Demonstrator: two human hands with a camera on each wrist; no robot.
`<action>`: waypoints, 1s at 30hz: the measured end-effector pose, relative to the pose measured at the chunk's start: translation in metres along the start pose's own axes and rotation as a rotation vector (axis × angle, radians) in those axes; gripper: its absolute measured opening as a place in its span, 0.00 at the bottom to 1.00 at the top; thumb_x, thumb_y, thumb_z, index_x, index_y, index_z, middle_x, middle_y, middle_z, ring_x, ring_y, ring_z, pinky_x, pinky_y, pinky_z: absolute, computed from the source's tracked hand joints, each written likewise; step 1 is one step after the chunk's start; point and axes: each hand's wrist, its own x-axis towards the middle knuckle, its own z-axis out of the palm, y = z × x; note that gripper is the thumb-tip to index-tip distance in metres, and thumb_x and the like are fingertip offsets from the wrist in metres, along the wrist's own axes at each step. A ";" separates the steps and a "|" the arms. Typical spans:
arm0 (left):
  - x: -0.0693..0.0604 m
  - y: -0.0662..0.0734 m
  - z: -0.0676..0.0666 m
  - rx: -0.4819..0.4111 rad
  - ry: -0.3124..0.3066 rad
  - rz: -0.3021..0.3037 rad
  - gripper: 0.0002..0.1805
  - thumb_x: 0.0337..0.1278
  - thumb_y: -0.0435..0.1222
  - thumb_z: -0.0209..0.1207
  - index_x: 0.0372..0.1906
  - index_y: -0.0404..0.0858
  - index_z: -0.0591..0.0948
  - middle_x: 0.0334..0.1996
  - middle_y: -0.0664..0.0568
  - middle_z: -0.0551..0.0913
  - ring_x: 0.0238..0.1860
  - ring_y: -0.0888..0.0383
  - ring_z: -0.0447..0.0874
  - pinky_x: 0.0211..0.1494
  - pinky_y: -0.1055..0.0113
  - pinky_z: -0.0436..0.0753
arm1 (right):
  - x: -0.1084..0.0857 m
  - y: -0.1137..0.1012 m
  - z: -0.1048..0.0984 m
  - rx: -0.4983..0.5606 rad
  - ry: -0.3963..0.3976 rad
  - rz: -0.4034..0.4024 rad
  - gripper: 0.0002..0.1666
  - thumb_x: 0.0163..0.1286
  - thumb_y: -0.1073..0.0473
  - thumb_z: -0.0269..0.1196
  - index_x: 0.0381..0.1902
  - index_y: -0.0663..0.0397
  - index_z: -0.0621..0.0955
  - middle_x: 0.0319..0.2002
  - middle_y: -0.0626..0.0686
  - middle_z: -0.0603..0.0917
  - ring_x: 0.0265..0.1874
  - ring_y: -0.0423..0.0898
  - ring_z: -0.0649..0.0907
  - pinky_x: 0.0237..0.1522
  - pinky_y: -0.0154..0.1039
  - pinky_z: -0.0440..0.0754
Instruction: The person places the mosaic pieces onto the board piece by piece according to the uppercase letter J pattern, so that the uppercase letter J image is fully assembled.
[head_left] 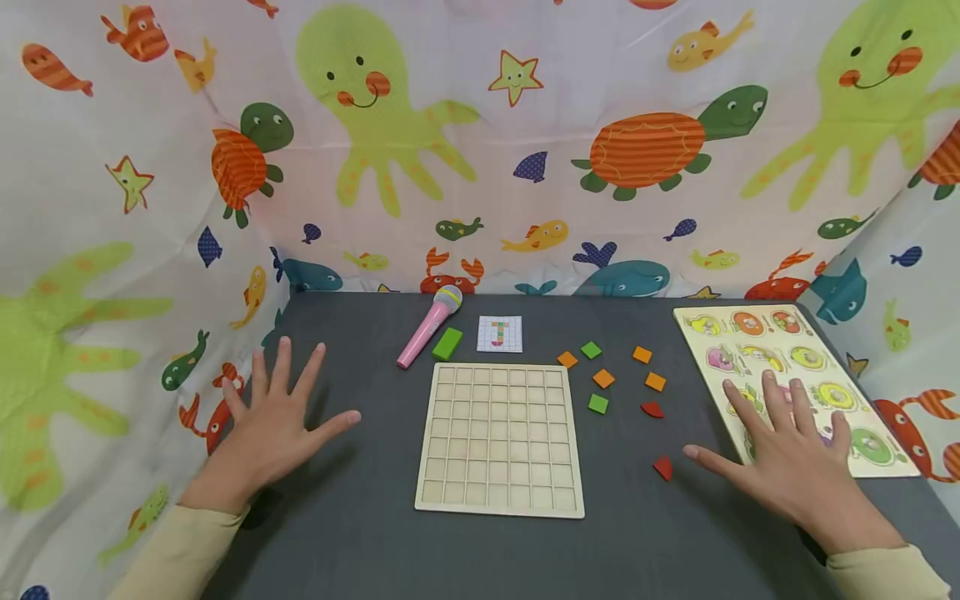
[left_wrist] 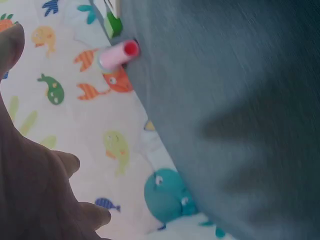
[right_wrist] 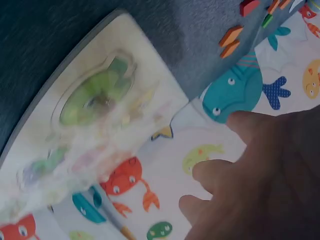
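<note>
My left hand (head_left: 272, 429) is spread with straight fingers over the table's left side, holding nothing. My right hand (head_left: 797, 458), also spread and holding nothing, hovers by the near left part of a wooden fruit puzzle board (head_left: 911, 462). Between the hands lies a square wooden grid board (head_left: 499, 514) with bare cells. Right of it are several orange square tiles (head_left: 603, 378), green square tiles (head_left: 597, 403) and two red rounded wedge pieces (head_left: 662, 468). Behind the grid lie a small card with a coloured pattern (head_left: 499, 334), a green block (head_left: 447, 343) and a pink toy microphone (head_left: 429, 327).
A dark grey table (head_left: 360, 533) carries everything. A white curtain (head_left: 465, 108) printed with sea animals hangs behind it and along both sides. In the left wrist view, the pink microphone (left_wrist: 117, 55) lies near the table's far edge.
</note>
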 end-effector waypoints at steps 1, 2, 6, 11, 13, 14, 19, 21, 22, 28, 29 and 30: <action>0.002 0.004 0.002 -0.010 -0.005 0.005 0.65 0.60 0.79 0.53 0.90 0.55 0.37 0.88 0.37 0.24 0.84 0.22 0.14 0.69 0.10 0.21 | 0.003 -0.001 0.000 0.011 -0.008 -0.013 0.71 0.62 0.12 0.59 0.89 0.45 0.51 0.86 0.74 0.40 0.84 0.78 0.33 0.68 0.92 0.32; 0.004 0.009 0.005 -0.024 -0.015 0.008 0.65 0.60 0.80 0.53 0.90 0.56 0.37 0.88 0.38 0.25 0.84 0.23 0.15 0.70 0.10 0.23 | 0.006 -0.002 0.000 0.022 -0.020 -0.026 0.71 0.63 0.13 0.59 0.90 0.45 0.51 0.86 0.74 0.40 0.84 0.79 0.34 0.68 0.91 0.33; 0.012 0.035 0.021 -0.092 -0.066 0.021 0.66 0.59 0.80 0.52 0.90 0.53 0.39 0.90 0.38 0.32 0.87 0.24 0.26 0.78 0.14 0.37 | 0.021 -0.007 -0.002 0.066 -0.045 -0.078 0.68 0.66 0.16 0.60 0.89 0.48 0.53 0.87 0.72 0.43 0.83 0.80 0.44 0.69 0.89 0.42; 0.025 0.072 0.050 -0.261 -0.132 0.024 0.66 0.61 0.77 0.58 0.90 0.45 0.46 0.88 0.39 0.52 0.87 0.35 0.54 0.83 0.28 0.61 | 0.042 -0.013 -0.006 0.126 -0.025 -0.147 0.65 0.68 0.24 0.67 0.87 0.56 0.59 0.86 0.72 0.52 0.81 0.78 0.55 0.69 0.87 0.55; 0.031 0.085 0.058 -0.347 -0.152 0.001 0.63 0.63 0.72 0.62 0.89 0.43 0.50 0.84 0.40 0.62 0.81 0.40 0.69 0.79 0.35 0.73 | 0.051 -0.016 -0.006 0.146 -0.034 -0.164 0.63 0.68 0.27 0.69 0.85 0.59 0.61 0.84 0.73 0.56 0.80 0.78 0.59 0.70 0.86 0.59; 0.034 0.091 0.061 -0.383 -0.154 -0.014 0.61 0.64 0.69 0.64 0.89 0.42 0.53 0.80 0.40 0.68 0.75 0.43 0.76 0.74 0.40 0.80 | 0.055 -0.017 -0.006 0.155 -0.041 -0.170 0.61 0.69 0.29 0.70 0.84 0.60 0.62 0.83 0.74 0.58 0.79 0.77 0.61 0.70 0.85 0.60; 0.049 0.111 0.066 -0.425 -0.123 -0.097 0.46 0.69 0.53 0.68 0.83 0.35 0.67 0.59 0.43 0.84 0.53 0.49 0.84 0.55 0.51 0.86 | 0.075 -0.019 -0.001 0.208 -0.104 -0.176 0.53 0.73 0.35 0.70 0.79 0.66 0.69 0.75 0.75 0.72 0.75 0.76 0.68 0.71 0.79 0.68; 0.053 0.115 0.067 -0.420 -0.114 -0.120 0.40 0.69 0.47 0.69 0.79 0.33 0.72 0.53 0.44 0.86 0.49 0.50 0.86 0.52 0.52 0.86 | 0.081 -0.019 0.001 0.235 -0.111 -0.192 0.46 0.73 0.40 0.72 0.75 0.67 0.74 0.70 0.73 0.77 0.70 0.74 0.73 0.69 0.77 0.73; 0.054 0.116 0.067 -0.422 -0.115 -0.127 0.38 0.69 0.45 0.69 0.78 0.33 0.74 0.50 0.45 0.87 0.47 0.50 0.87 0.51 0.52 0.87 | 0.083 -0.019 0.003 0.248 -0.110 -0.199 0.43 0.73 0.43 0.72 0.73 0.67 0.77 0.68 0.72 0.80 0.68 0.73 0.76 0.68 0.75 0.74; 0.059 0.115 0.067 -0.518 -0.171 -0.170 0.34 0.67 0.39 0.71 0.76 0.37 0.77 0.31 0.50 0.89 0.22 0.58 0.86 0.28 0.65 0.82 | 0.097 -0.025 0.011 0.272 -0.105 -0.228 0.30 0.71 0.52 0.74 0.64 0.65 0.85 0.60 0.68 0.87 0.61 0.68 0.83 0.64 0.70 0.80; 0.059 0.113 0.066 -0.529 -0.182 -0.172 0.35 0.67 0.39 0.71 0.76 0.38 0.76 0.31 0.50 0.88 0.23 0.59 0.86 0.28 0.65 0.82 | 0.100 -0.026 0.011 0.270 -0.107 -0.227 0.30 0.71 0.53 0.74 0.64 0.65 0.85 0.59 0.68 0.87 0.61 0.67 0.83 0.63 0.70 0.81; 0.060 0.112 0.065 -0.540 -0.189 -0.172 0.36 0.66 0.39 0.71 0.77 0.38 0.76 0.31 0.50 0.88 0.23 0.59 0.86 0.28 0.65 0.84 | 0.103 -0.029 0.012 0.267 -0.108 -0.224 0.29 0.71 0.53 0.74 0.63 0.65 0.85 0.59 0.68 0.87 0.60 0.66 0.83 0.63 0.69 0.81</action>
